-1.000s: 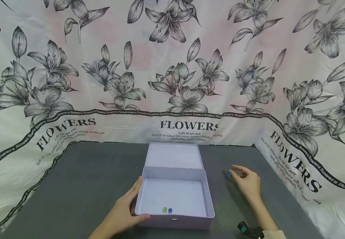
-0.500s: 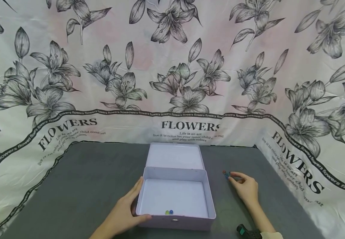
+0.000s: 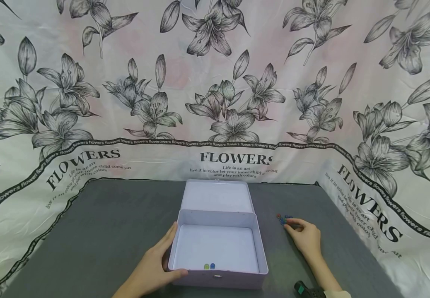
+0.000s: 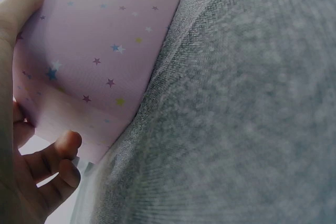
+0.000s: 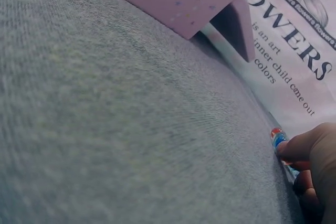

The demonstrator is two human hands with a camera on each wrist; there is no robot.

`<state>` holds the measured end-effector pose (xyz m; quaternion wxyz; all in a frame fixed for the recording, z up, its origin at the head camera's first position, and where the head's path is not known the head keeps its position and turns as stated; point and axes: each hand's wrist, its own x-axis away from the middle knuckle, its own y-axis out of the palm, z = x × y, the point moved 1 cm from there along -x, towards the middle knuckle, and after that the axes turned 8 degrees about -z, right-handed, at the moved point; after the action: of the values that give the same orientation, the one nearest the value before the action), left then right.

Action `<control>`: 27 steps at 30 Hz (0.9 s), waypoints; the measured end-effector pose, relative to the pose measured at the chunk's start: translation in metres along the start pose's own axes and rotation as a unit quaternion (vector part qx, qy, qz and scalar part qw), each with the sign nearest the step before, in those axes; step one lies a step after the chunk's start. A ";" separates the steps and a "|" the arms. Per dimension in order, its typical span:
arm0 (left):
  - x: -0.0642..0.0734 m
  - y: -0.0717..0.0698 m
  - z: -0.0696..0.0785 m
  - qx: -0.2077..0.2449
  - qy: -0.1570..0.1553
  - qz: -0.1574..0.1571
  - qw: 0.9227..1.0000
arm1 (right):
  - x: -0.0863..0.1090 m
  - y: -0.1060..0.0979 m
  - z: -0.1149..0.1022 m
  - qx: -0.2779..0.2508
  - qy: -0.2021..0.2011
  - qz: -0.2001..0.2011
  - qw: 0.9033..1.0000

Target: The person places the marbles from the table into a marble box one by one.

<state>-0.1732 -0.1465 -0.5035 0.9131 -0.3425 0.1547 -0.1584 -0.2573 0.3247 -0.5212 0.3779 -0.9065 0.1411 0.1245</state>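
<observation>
An open lidded tin box point(image 3: 218, 279), pale inside and pink with small stars outside, stands on the grey cloth. A yellow-green marble point(image 3: 206, 266) and a blue marble point(image 3: 213, 266) lie inside by its front wall. My left hand point(image 3: 151, 265) grips the box's left side, thumb on the front rim; the left wrist view shows its fingers point(image 4: 68, 142) curled by the starry wall. Right of the box, my right hand point(image 3: 306, 236) pinches at a small cluster of coloured marbles point(image 3: 279, 216), thumb and forefinger tips close together on a blue one. The right wrist view shows orange and blue marbles point(image 5: 276, 132) at the fingertips.
The box's lid point(image 3: 215, 194) lies back behind it, near the curtain. A floral curtain point(image 3: 233, 163) printed with "FLOWERS" borders the grey table cloth point(image 3: 118, 223) at the back and sides. A dark wrist device point(image 3: 306, 289) sits by the right sleeve.
My right hand has come slightly down and nearer the body, its thumb and forefinger closing on the marbles. The two marbles in the box have rolled to the front wall. My left hand stays put.
</observation>
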 end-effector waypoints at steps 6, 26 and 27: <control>0.000 0.000 -0.001 -0.004 -0.005 -0.001 1.000 | 0.000 -0.003 0.001 0.006 0.004 -0.002 1.000; 0.000 0.000 -0.003 0.001 -0.003 -0.008 1.000 | -0.001 -0.002 -0.002 -0.025 0.037 -0.008 0.999; 0.000 0.000 -0.003 0.003 -0.002 -0.010 1.000 | -0.001 -0.002 -0.003 -0.028 0.038 -0.009 0.999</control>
<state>-0.1743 -0.1483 -0.5055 0.9127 -0.3418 0.1493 -0.1670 -0.2566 0.3243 -0.5173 0.3477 -0.9222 0.1434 0.0902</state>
